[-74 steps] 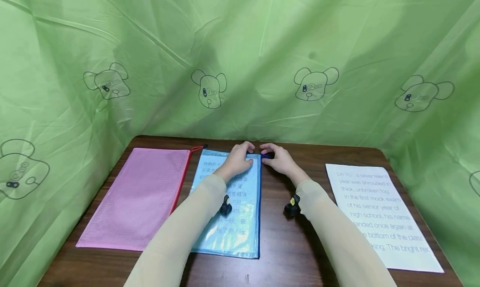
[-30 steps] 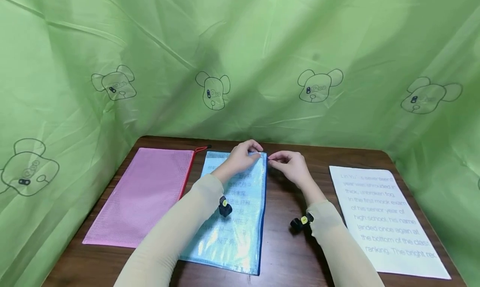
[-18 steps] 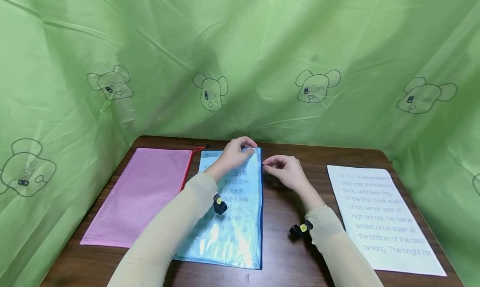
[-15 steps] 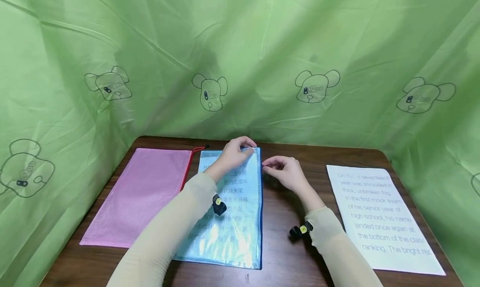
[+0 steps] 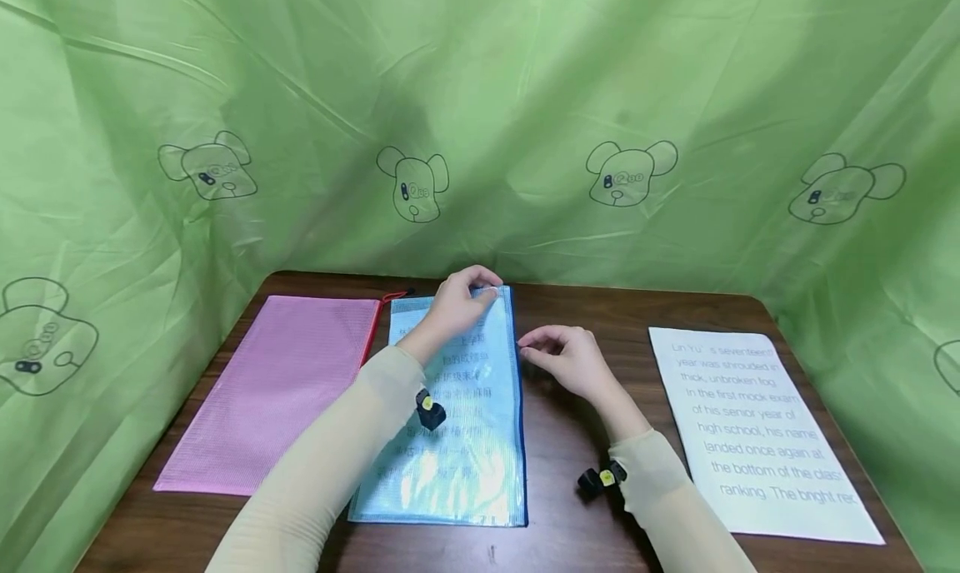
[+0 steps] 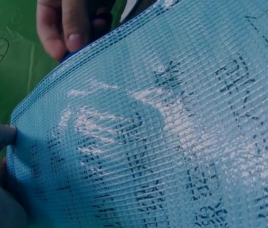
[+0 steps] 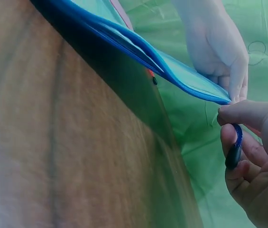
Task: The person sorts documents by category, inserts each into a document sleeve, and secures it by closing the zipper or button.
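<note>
A blue mesh zip pouch (image 5: 480, 406), with a sheet of Chinese text showing through it, lies in the middle, its far end lifted. My left hand (image 5: 457, 302) pinches the pouch's far edge near the right corner, thumb on top. My right hand (image 5: 570, 361) pinches the zip pull on the pouch's dark blue right edge, a little nearer than the far corner. In the right wrist view the pull's blue cord with a black end (image 7: 233, 156) hangs among the fingers. The zipped edge (image 7: 138, 47) gapes along part of its length there.
Left of the blue pouch lies a pink mesh zip pouch (image 5: 277, 390) with a red zip edge and red cord (image 5: 393, 296). A white sheet with English text (image 5: 757, 431) lies on the right of the brown table (image 5: 585, 515). Green cloth (image 5: 510, 98) hangs behind.
My right hand has moved from the pouch's far corner nearer along its right edge, now pinching the pull. My left hand, gripping the far edge, has shifted left and away with the pouch.
</note>
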`<state>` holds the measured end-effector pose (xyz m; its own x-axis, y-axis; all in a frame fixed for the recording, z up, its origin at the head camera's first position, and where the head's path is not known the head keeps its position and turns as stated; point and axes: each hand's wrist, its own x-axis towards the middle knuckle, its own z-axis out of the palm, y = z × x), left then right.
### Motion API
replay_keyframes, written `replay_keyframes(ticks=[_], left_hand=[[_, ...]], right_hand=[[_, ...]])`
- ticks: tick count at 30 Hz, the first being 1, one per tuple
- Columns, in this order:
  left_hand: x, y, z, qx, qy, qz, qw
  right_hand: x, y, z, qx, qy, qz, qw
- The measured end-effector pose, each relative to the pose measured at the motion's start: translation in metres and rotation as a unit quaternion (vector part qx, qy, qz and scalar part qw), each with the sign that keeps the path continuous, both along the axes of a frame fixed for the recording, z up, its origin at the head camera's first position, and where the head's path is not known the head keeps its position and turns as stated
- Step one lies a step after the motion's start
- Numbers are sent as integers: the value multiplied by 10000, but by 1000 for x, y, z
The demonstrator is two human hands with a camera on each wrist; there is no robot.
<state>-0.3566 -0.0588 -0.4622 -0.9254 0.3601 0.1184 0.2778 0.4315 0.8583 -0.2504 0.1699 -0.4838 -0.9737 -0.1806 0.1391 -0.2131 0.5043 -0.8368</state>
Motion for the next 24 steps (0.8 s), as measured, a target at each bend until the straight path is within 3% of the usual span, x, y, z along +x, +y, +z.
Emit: replay_keyframes(ticks=[16,24], left_hand=[[-3,-8,3,181,29,299,9994],[-7,-20,6,398,-149,585,9974]], right_hand=[[13,-1,5,92,-116,102,9998],[16,8,4,-247,-521,606,9965]])
